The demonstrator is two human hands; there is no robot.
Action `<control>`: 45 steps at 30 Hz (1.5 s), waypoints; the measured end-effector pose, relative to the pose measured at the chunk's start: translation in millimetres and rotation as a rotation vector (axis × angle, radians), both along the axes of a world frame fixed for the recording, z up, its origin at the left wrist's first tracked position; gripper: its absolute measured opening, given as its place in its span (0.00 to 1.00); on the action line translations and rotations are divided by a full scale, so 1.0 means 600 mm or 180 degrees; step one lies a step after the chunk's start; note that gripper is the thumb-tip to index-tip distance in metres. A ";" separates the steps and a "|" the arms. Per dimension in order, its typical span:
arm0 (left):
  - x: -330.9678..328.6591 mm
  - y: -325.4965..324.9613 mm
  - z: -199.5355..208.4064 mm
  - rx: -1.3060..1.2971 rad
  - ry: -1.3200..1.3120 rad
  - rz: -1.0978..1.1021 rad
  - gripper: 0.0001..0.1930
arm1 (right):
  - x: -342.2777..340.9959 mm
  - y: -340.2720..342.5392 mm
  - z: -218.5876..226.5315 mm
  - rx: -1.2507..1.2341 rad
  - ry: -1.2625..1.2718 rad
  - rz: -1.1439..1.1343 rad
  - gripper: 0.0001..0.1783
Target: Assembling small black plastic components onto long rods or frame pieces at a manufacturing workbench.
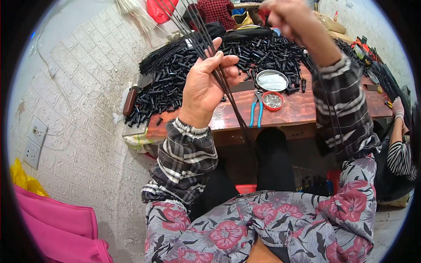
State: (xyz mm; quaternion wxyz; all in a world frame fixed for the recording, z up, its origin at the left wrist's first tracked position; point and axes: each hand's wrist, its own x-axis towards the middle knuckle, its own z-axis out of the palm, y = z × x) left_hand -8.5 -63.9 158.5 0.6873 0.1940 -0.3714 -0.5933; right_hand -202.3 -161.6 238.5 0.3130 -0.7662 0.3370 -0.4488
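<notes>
Left hand (pixel 205 85), centre frame, fingers loosely curled round a bundle of thin black rods (pixel 219 74); loose grip, so rods could slide out. Right hand (pixel 283 15), top of frame, fingers pinched together on the rod tips; a tug might splay them.

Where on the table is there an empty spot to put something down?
The wooden table has bare room along its front edge, right of the red dish and blue-handled pliers. A smaller bare strip lies left of the pliers, behind the left hand. The back and left are crowded with the pile of black tubes.
</notes>
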 end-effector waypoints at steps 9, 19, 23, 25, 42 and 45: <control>-0.031 -0.007 0.005 0.0236 -0.0190 -0.0102 0.13 | 0.087 0.059 -0.089 0.0903 -0.0895 0.0836 0.11; -0.022 -0.015 -0.011 0.0497 -0.0034 0.0274 0.12 | 0.086 0.055 -0.140 0.0257 -0.0356 0.0802 0.10; -0.027 -0.012 -0.012 0.0380 0.0121 0.0046 0.12 | 0.084 0.053 -0.150 0.0453 -0.0513 0.1371 0.09; -0.025 -0.010 -0.016 0.0350 0.0111 -0.0004 0.13 | 0.096 0.052 -0.159 0.0780 -0.0802 0.1589 0.09; -0.017 -0.014 -0.025 0.0385 0.0261 -0.0163 0.14 | 0.095 0.054 -0.153 0.0847 -0.0599 0.1492 0.11; -0.020 -0.019 -0.025 0.0561 0.0139 -0.0032 0.14 | 0.092 0.040 -0.159 0.0461 -0.0311 0.1221 0.11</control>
